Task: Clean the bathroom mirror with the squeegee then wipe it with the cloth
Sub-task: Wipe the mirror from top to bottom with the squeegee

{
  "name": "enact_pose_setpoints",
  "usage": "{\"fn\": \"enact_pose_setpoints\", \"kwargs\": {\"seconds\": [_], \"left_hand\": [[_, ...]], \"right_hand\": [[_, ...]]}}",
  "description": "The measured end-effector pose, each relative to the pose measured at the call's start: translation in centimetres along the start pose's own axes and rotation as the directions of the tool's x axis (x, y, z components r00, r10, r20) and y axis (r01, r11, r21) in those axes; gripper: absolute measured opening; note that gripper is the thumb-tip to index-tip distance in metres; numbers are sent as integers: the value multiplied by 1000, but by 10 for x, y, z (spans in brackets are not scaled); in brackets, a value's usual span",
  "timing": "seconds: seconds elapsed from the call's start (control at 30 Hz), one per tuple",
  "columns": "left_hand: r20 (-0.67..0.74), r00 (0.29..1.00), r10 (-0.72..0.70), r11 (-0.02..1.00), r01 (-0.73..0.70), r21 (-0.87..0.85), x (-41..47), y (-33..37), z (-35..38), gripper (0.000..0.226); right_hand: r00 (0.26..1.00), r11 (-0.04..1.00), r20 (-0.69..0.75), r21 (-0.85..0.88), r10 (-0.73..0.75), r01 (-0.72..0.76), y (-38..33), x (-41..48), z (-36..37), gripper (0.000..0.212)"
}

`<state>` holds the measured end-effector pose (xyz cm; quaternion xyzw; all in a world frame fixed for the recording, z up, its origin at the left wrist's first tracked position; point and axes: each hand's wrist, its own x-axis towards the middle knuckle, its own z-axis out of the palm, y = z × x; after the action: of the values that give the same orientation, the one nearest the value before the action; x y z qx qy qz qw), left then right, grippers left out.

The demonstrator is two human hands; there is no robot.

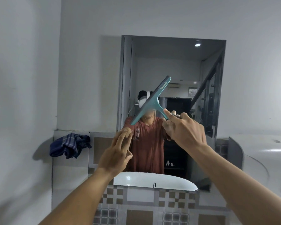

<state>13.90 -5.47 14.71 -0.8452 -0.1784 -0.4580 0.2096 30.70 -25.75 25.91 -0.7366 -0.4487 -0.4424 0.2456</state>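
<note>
A rectangular mirror [177, 65] hangs on the white wall in front of me, showing a person's reflection. My right hand [185, 129] grips the handle of a teal squeegee [151, 99], index finger stretched along the handle. The blade is tilted, running from lower left to upper right against the middle of the glass. My left hand [118, 151] is flat, fingers together, fingertips touching the mirror's lower left edge just below the blade's low end. A blue checked cloth [70, 145] lies bunched on the tiled ledge to the left of the mirror.
A brown and grey checkered tile band [136, 202] runs below the mirror. A white curved fixture [266, 159] stands at the right. The wall at the left [23, 78] is plain white.
</note>
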Motion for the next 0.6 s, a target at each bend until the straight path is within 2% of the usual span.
{"fn": "enact_pose_setpoints", "kwargs": {"seconds": [0.13, 0.37, 0.53, 0.6], "left_hand": [[2, 1000, -1, 1000, 1, 3, 1, 0, -2, 99], [1, 1000, 15, 1000, -15, 15, 6, -7, -6, 75], [8, 1000, 29, 999, -30, 31, 8, -7, -7, 72], [-9, 1000, 15, 999, -15, 38, 11, -5, -10, 64]], "right_hand": [[999, 1000, 53, 25, -9, 8, 7, 3, -8, 45], [994, 999, 103, 9, -36, 36, 25, 11, -12, 51], [994, 999, 101, -5, -36, 37, 36, 8, -16, 50], [996, 999, 75, -4, -38, 39, 43, 6, -18, 48]]}}
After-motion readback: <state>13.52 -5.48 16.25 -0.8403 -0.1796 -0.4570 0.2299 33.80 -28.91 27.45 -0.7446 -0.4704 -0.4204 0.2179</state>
